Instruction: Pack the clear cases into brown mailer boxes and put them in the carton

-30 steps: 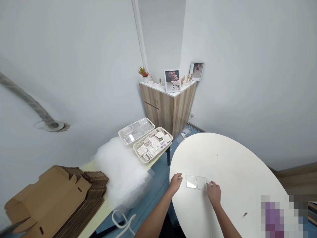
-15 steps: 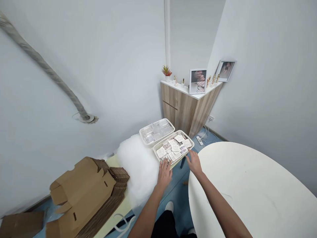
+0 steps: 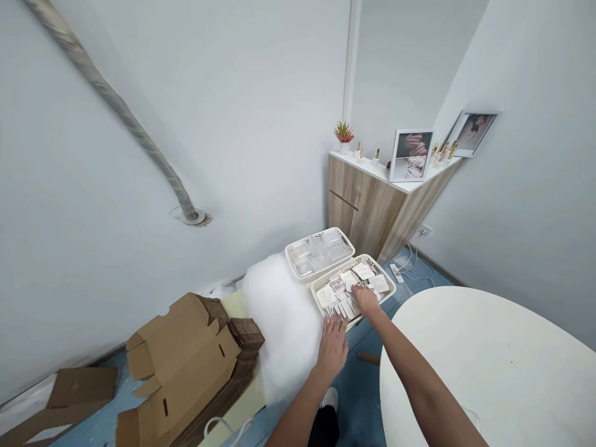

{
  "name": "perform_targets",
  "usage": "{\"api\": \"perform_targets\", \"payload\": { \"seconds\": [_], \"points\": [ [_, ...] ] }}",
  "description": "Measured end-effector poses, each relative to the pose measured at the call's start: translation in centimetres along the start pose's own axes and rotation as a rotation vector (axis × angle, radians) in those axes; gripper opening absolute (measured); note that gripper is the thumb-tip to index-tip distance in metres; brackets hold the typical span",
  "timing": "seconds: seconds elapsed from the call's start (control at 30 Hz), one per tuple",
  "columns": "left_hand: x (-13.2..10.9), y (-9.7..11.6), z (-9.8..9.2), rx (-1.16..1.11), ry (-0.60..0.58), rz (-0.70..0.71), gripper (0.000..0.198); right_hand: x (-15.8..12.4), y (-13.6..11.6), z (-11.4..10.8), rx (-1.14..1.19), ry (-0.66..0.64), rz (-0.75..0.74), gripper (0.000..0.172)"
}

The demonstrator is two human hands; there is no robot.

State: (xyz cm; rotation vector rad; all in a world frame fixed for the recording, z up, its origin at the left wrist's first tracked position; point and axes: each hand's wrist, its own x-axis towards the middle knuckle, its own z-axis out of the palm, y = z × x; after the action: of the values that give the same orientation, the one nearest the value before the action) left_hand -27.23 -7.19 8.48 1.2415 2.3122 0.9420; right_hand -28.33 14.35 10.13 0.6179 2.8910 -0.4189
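Head view: I stood watching two bare hands at a pale basket (image 3: 371,261) of cards, right of centre in the lower half of the frame.
Cards: the small printed cards (image 3: 328,297) lay inside that basket, several flat and overlapping on top, with a row leaning on edge along the near side.
Basket's long axis: it ran on a slant, from lower left towards upper right of the frame.
Right forearm: it came in from the lower right and reached up and leftward, so it cut across that axis rather than following it.
Right hand: the right hand (image 3: 365,299) was the nearer of the two to the cards, its fingers bent down among them, past the near rim. Whether the fingertips had pinched a card or merely rested there, I could not tell.
Left hand: the left hand (image 3: 333,344) lay lower and to the left, fingers spread, grasping nothing, their tips at the near rim just below the leaning row. I could not make out whether they pressed on it.
Key relation: the leaning row sat between the two hands, just left of the right fingers and just above the left fingertips.
Second basket: another basket (image 3: 321,271), with clear plastic boxes (image 3: 338,243) in it, stood just behind, up and to the left.
White sheets: a soft pile (image 3: 282,310) lay left of both baskets.
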Motion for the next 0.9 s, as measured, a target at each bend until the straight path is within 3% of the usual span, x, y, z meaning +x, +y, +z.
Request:
{"api": "perform_targets", "payload": {
  "seconds": [0.13,0.27,0.4,0.5,0.6,0.7,0.9],
  "points": [
    [0.1,-0.1,0.0,-0.014,-0.003,0.002,0.059,-0.4,0.1,-1.2,0.033,0.081,0.070,0.031],
    [0.3,-0.1,-0.2,0.014,0.000,-0.007,0.058,-2.2,1.2,-3.1,0.193,0.315,0.098,0.033],
    [0.3,1.4,0.1,0.087,0.077,-0.012,0.059,-6.2,4.3,-4.9,0.380,0.559,0.119,0.038],
    [-0.4,3.7,1.5,0.027,0.036,0.042,0.060,-10.6,8.0,-5.0,0.457,0.624,0.197,0.040],
    [-1.6,6.1,4.3,-0.074,-0.099,0.097,0.064,-15.9,12.0,-3.4,0.458,0.574,0.283,0.039],
    [-3.1,7.8,8.1,-0.120,-0.243,0.142,0.071,-21.0,15.0,-0.7,0.421,0.427,0.381,0.036],
    [-5.1,9.4,14.6,-0.133,-0.440,0.162,0.084,-27.2,16.0,3.6,0.457,0.110,0.405,0.032]
  ]
}}
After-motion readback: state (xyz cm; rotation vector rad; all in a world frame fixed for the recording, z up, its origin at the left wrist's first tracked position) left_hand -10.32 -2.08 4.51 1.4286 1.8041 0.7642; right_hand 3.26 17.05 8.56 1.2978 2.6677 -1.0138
